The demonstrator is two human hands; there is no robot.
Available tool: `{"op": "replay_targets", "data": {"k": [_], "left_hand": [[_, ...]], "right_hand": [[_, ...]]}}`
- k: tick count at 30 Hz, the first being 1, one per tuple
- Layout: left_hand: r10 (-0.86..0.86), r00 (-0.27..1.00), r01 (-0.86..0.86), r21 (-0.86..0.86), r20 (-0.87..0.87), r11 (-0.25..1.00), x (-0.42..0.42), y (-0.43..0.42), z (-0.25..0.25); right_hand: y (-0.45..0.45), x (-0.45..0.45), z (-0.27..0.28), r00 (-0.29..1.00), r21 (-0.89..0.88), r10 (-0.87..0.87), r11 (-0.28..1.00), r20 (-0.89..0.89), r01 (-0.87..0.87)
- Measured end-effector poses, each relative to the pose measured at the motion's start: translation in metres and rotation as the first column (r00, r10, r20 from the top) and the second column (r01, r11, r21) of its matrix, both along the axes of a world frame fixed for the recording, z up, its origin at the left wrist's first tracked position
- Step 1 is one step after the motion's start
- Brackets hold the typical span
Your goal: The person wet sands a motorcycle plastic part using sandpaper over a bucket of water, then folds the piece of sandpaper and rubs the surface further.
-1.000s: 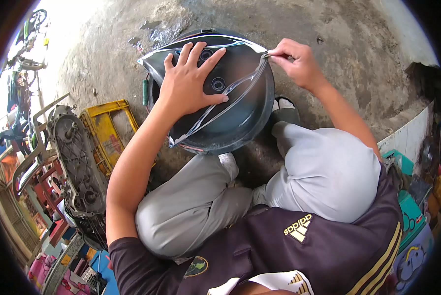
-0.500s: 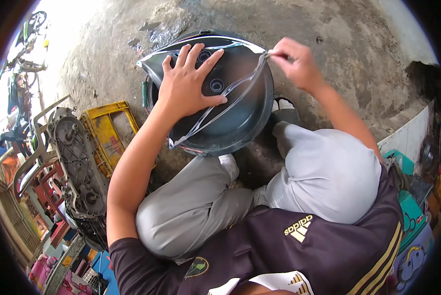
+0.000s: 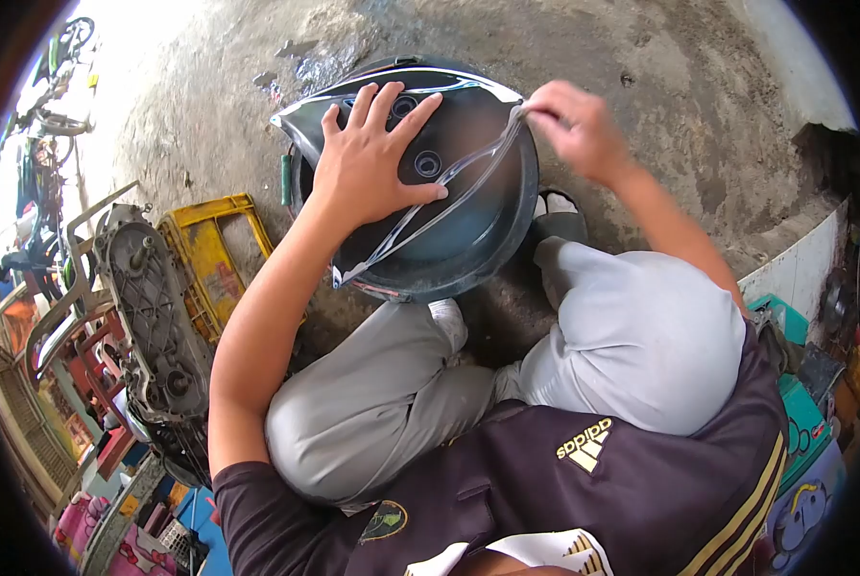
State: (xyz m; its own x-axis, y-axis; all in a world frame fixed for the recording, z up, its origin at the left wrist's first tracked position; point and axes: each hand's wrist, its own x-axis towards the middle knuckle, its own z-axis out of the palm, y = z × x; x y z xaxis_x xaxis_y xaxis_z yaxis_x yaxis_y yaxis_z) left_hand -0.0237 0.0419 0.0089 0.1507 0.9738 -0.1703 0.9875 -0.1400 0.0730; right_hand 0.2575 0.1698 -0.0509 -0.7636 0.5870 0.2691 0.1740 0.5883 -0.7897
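Observation:
A black tapered headlight piece point(image 3: 464, 130) with a shiny rim and two round rings lies across a black round basin point(image 3: 440, 278) in front of me. My left hand point(image 3: 365, 158) rests flat on its face, fingers spread. At the piece's right corner my right hand point(image 3: 579, 130) is closed in a pinch; whatever sits between the fingertips is too small and blurred to make out. From that corner a glossy rim strip point(image 3: 478, 178) runs down to the lower left tip. My left palm hides part of the black face.
A yellow crate point(image 3: 214, 254) and a metal engine casing point(image 3: 152, 298) lie on the concrete floor to the left. A green-handled tool point(image 3: 286, 180) is beside the basin. Teal boxes point(image 3: 804, 413) stand at the right. My sandalled foot point(image 3: 557, 213) is near the basin.
My right hand makes a slight movement at the corner, still pinched. The left hand keeps its place on the headlight piece. The whole view has shifted a little.

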Motion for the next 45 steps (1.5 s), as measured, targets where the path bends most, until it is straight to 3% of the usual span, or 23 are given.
{"op": "replay_targets", "data": {"k": [3, 4, 7, 9, 12, 17, 20, 23, 24, 25, 27, 31, 33, 35, 37, 39, 41, 43, 45], "left_hand": [[0.002, 1.0, -0.002, -0.014, 0.005, 1.0, 0.0, -0.001, 0.001], [0.003, 1.0, -0.003, -0.014, 0.006, 1.0, 0.0, 0.0, 0.002], [0.003, 1.0, -0.003, 0.0, 0.002, 1.0, 0.0, 0.0, 0.0], [0.003, 1.0, -0.003, -0.002, 0.005, 1.0, 0.0, -0.002, 0.0], [0.006, 1.0, -0.006, 0.001, 0.003, 1.0, 0.0, -0.001, 0.001], [0.008, 1.0, -0.008, -0.005, -0.002, 1.0, -0.001, -0.001, 0.0], [0.008, 1.0, -0.008, 0.0, 0.003, 1.0, 0.0, 0.0, 0.0], [0.009, 1.0, -0.009, -0.003, 0.006, 1.0, -0.001, 0.0, 0.001], [0.005, 1.0, -0.005, 0.005, 0.006, 1.0, -0.001, -0.001, 0.0], [0.005, 1.0, -0.005, 0.017, 0.004, 1.0, -0.001, -0.001, 0.0], [0.007, 1.0, -0.007, 0.017, 0.01, 1.0, -0.002, -0.001, -0.001], [-0.001, 1.0, 0.0, 0.025, 0.024, 1.0, -0.002, -0.001, -0.001], [0.001, 1.0, -0.001, 0.014, 0.014, 1.0, -0.002, -0.003, -0.001], [-0.005, 1.0, 0.005, 0.017, 0.005, 1.0, -0.001, 0.0, -0.002], [0.006, 1.0, -0.006, 0.023, 0.001, 1.0, -0.001, 0.0, -0.002], [-0.002, 1.0, 0.002, 0.025, 0.01, 1.0, -0.002, 0.0, -0.001], [0.007, 1.0, -0.007, 0.028, 0.022, 1.0, -0.003, -0.002, -0.001], [0.002, 1.0, -0.002, 0.03, 0.016, 1.0, -0.002, -0.001, -0.001], [0.009, 1.0, -0.01, 0.03, 0.018, 0.999, -0.002, 0.0, -0.001]], "right_hand": [[0.001, 0.0, 0.0, 0.999, -0.042, -0.054, 0.998, 0.0, 0.054], [-0.007, -0.005, 0.0, 0.995, 0.069, 0.062, 0.996, -0.076, -0.057], [0.001, -0.003, -0.003, 0.998, 0.084, 0.053, 0.995, -0.03, -0.05], [0.006, -0.001, -0.005, 1.0, 0.0, -0.019, 1.0, -0.016, 0.019], [-0.015, -0.006, 0.0, 0.994, 0.078, 0.107, 0.991, -0.033, -0.105], [0.0, -0.002, -0.003, 0.999, 0.084, 0.002, 0.996, -0.045, 0.002], [-0.017, -0.009, -0.004, 0.987, 0.161, 0.142, 0.978, -0.07, -0.129], [0.01, -0.004, 0.002, 0.999, 0.321, 0.008, 0.947, 0.032, -0.018], [0.016, -0.002, -0.001, 0.999, 0.286, -0.036, 0.958, 0.018, 0.029], [0.009, -0.005, 0.0, 0.999, 0.287, -0.029, 0.958, 0.019, 0.022], [-0.01, -0.012, 0.005, 0.986, 0.301, 0.169, 0.94, -0.004, -0.16], [0.001, -0.007, 0.003, 0.988, 0.314, 0.146, 0.936, 0.056, -0.156], [0.011, 0.0, -0.003, 0.999, 0.314, -0.012, 0.949, 0.03, 0.002], [-0.004, -0.009, 0.0, 1.0, 0.332, 0.023, 0.943, 0.004, -0.023], [-0.014, -0.014, 0.007, 0.975, 0.382, 0.216, 0.898, 0.045, -0.217], [-0.002, -0.009, 0.002, 0.979, 0.367, 0.199, 0.909, 0.037, -0.198], [0.007, -0.008, 0.002, 0.999, 0.303, 0.045, 0.952, 0.018, -0.048], [-0.008, -0.016, 0.005, 0.996, 0.319, 0.095, 0.944, 0.001, -0.09], [-0.026, -0.025, 0.009, 0.919, 0.374, 0.379, 0.842, 0.105, -0.39]]}}
